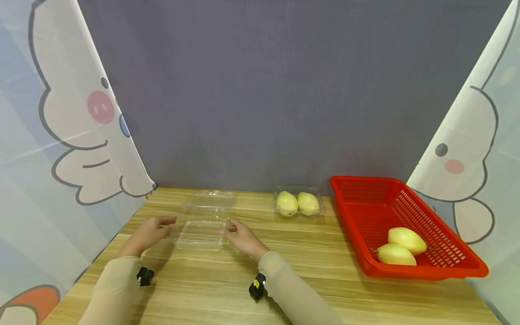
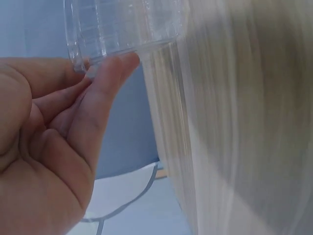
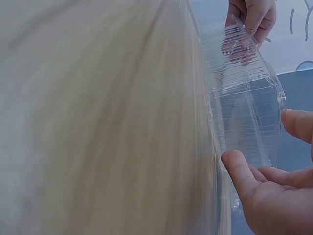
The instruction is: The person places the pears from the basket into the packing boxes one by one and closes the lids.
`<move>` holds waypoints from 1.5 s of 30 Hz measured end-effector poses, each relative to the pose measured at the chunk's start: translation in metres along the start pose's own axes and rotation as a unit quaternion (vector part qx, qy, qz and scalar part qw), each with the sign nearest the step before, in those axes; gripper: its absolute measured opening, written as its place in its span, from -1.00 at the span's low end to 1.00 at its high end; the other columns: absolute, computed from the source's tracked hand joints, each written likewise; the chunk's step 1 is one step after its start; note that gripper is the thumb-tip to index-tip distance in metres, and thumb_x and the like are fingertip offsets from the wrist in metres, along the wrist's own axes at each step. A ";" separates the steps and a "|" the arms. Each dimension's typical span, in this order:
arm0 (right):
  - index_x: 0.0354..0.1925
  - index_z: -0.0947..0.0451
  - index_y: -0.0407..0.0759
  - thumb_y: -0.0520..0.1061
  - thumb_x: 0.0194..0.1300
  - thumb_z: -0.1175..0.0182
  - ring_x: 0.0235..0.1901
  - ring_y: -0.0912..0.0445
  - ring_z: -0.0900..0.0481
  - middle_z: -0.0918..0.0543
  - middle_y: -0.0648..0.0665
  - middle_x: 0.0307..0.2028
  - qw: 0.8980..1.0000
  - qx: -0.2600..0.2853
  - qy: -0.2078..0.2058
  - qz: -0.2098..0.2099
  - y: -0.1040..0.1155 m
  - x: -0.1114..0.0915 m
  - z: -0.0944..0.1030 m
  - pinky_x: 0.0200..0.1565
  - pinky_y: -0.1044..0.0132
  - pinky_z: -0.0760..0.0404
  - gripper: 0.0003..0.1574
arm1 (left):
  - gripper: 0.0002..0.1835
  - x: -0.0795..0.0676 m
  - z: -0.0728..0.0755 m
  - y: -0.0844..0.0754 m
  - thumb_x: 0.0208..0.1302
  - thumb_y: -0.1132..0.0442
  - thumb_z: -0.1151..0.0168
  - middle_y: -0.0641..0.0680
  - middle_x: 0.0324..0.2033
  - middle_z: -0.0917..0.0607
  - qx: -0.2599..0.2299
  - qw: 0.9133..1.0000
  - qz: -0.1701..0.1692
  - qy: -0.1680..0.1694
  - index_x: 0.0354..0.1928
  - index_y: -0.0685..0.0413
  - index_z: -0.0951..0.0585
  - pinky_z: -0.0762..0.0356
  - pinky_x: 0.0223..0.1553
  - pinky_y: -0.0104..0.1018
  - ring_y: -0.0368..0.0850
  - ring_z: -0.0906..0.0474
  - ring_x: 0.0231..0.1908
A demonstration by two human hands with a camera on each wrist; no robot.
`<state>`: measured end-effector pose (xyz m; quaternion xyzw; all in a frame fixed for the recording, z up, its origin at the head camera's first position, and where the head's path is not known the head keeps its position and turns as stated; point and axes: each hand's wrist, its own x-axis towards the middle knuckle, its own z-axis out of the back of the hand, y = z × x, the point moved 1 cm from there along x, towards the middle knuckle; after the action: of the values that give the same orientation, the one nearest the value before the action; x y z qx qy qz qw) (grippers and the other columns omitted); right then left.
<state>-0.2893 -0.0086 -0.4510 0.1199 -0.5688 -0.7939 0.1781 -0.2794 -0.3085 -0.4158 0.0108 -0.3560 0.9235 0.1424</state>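
Note:
A clear plastic clamshell box point(image 1: 201, 232) lies unfolded on the table, its lid point(image 1: 210, 199) laid back on the far side. My left hand point(image 1: 152, 232) is at the box's left edge; in the left wrist view its thumb and fingertips point(image 2: 111, 71) pinch the rim. On the opposite side, my right hand point(image 1: 242, 238) holds the right edge. The right wrist view shows that hand's fingertips point(image 3: 234, 159) on the ribbed plastic wall point(image 3: 244, 107), with one digit at the rim and another lower down. Nothing lies inside the box.
Farther back stands another clear box point(image 1: 299, 214) with two pale yellow-green fruits point(image 1: 287, 204). A red plastic basket point(image 1: 352, 225) at the right holds two more such fruits point(image 1: 406, 240). A grey wall point(image 1: 260, 99) rises behind the wooden table point(image 1: 203, 289).

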 end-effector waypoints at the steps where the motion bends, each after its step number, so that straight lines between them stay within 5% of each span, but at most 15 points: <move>1: 0.52 -0.09 -0.34 0.12 0.50 -0.14 0.23 -0.18 -0.47 -0.46 -0.28 0.29 1.000 0.001 -0.001 -0.001 -0.001 -0.001 0.001 0.20 -0.07 -0.52 -0.10 | -0.58 0.001 -0.002 0.000 0.50 0.36 -0.08 0.48 0.11 -0.57 -0.009 1.000 0.003 0.000 0.24 0.58 -0.44 -0.71 -0.19 -0.12 0.22 -0.68 -0.08; 18: 0.51 -0.11 -0.35 0.04 0.51 -0.14 0.17 -0.18 -0.52 -0.43 -0.34 0.30 1.000 0.005 0.006 0.002 -0.006 -0.014 0.025 0.17 -0.03 -0.56 -0.16 | -0.55 0.006 -0.024 -0.013 0.50 0.41 -0.07 0.54 0.19 -0.47 -0.110 0.994 0.013 -0.003 0.28 0.63 -0.36 -0.70 -0.12 -0.18 0.30 -0.61 0.02; 45: 0.47 -0.08 -0.49 -0.06 0.51 -0.15 0.23 -0.28 -0.42 -0.41 -0.46 0.28 1.000 0.013 -0.005 0.003 -0.018 -0.031 0.057 0.16 -0.01 -0.57 -0.18 | -0.56 0.016 -0.051 -0.038 0.47 0.45 -0.07 0.54 0.16 -0.50 -0.143 0.990 0.006 -0.003 0.29 0.62 -0.36 -0.70 -0.11 -0.17 0.33 -0.59 0.05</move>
<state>-0.2859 0.0582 -0.4496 0.1167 -0.5799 -0.7868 0.1761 -0.2804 -0.2433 -0.4271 -0.0085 -0.4846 0.8640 0.1362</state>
